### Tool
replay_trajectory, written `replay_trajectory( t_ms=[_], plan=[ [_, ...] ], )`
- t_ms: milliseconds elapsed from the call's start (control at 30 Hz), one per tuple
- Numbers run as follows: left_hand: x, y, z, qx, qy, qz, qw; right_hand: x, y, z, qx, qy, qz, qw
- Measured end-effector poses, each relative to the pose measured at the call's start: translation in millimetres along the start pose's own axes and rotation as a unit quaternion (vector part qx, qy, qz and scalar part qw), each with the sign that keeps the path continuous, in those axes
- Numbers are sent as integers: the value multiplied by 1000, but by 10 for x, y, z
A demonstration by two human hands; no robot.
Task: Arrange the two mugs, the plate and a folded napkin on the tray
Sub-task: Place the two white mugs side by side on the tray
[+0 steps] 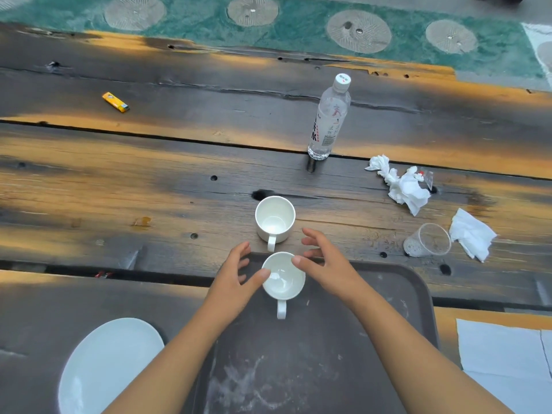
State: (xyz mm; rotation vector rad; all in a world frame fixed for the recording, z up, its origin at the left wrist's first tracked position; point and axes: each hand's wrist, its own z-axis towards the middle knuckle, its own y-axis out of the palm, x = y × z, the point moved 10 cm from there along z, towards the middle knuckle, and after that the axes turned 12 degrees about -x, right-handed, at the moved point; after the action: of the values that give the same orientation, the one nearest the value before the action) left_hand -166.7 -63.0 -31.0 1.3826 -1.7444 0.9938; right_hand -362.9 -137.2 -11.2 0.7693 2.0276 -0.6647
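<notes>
- My left hand (236, 274) and my right hand (324, 258) flank the near mug (283, 277), fingers spread; each thumb tip touches its rim, and neither hand is closed around it.
- That near mug stands upright at the far edge of the tray (388, 294), its handle pointing back toward me.
- The far mug (274, 218) stands just beyond the tray's far edge, on the bare table (119, 189), with its handle almost touching the near mug's rim.
- The tray is dark brown, scuffed and streaked with pale marks, and lies right in front of me.
- The plate (104, 369) is white and lies on the table, left of the tray and just beside it.
- A flat white napkin (501, 354) lies right of the tray, partly cut off by the frame edge.
- The table is made of rough planks, charred dark with orange-brown patches, cracks and round holes.
- Beyond the tray, farther than the far mug, stands a water bottle (328, 118) with a white cap.
- Right of and beyond the tray lie a crumpled tissue (400, 183), a clear plastic cup (427, 240) on its side and another tissue (472, 234).
- Far to the left of the tray, a yellow lighter (115, 102) lies on a plank.
- Past the table's far edge, the floor (298, 28) is green with grey ribbed discs.
</notes>
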Motion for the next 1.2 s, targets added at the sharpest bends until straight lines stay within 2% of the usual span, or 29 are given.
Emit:
replay_trajectory(
  t_ms=[200,400,600,833,1200],
  plan=[
    [212,-149,361,5,20,-15,1000,-207,-118,363,14,-19,8,1000],
    [314,-69,619,-77,24,-50,995,-296,-35,603,-14,-39,25,999],
    [283,-53,763,-114,24,-37,992,-246,22,707,-33,-51,53,997],
    [239,-72,790,-104,20,-51,993,-202,-3,736,-27,-48,71,996],
    [586,134,842,-105,33,-20,994,-348,-337,534,-17,-67,62,996]
  ],
)
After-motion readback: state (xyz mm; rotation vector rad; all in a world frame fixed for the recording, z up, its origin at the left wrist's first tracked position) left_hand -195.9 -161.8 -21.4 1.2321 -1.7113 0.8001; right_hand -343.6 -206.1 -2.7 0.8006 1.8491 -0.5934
